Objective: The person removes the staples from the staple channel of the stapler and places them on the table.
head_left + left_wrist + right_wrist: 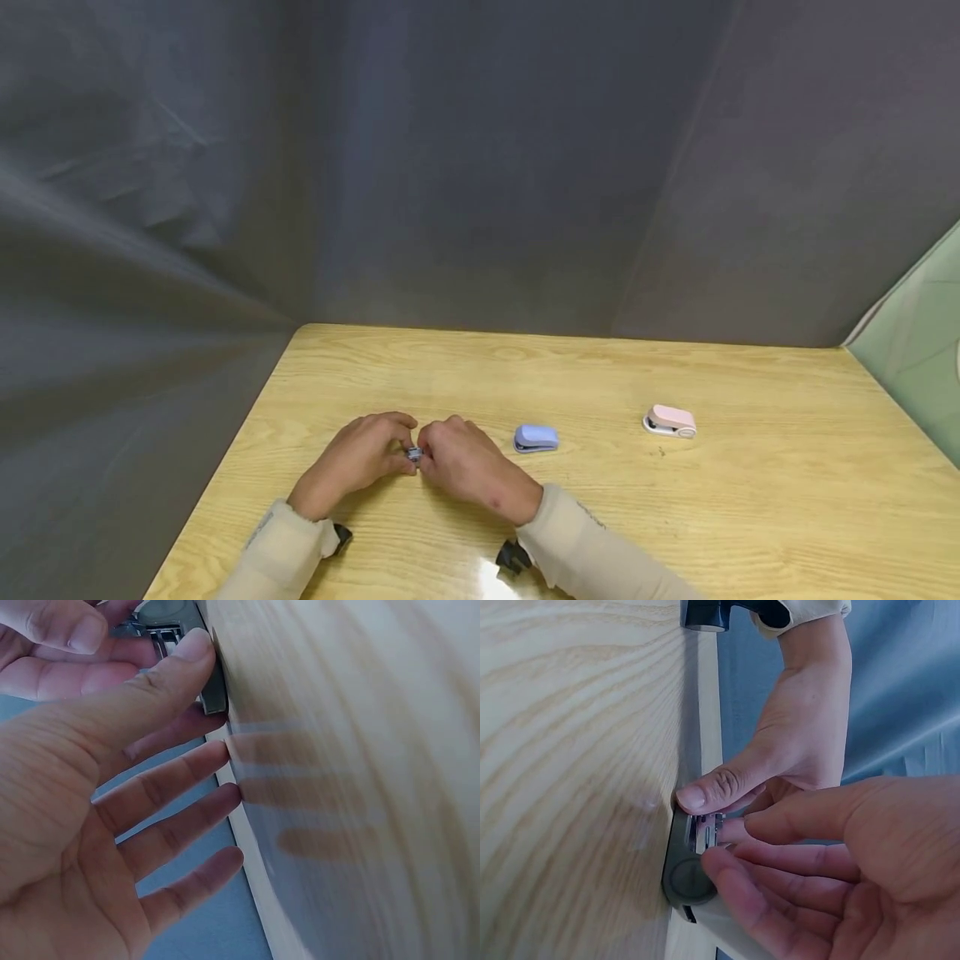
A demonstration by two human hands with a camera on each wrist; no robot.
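Between both hands a small grey stapler [414, 454] [214, 686] [691, 879] lies on the wooden table, its metal channel [706, 834] exposed. My left hand [365, 454] [90, 780] [806, 720] grips one end between thumb and index finger; its other fingers are spread, near the tabletop. From the right, my right hand [468, 467] [67, 652] [832, 870] has its thumb and index finger at the metal channel, other fingers curled. Whether something tiny is between those fingertips cannot be seen.
A blue stapler [536, 437] lies just right of my right hand, and a pink and white stapler [670, 421] farther right. Dark cloth [487, 167] hangs behind the table [750, 500] and along its left side.
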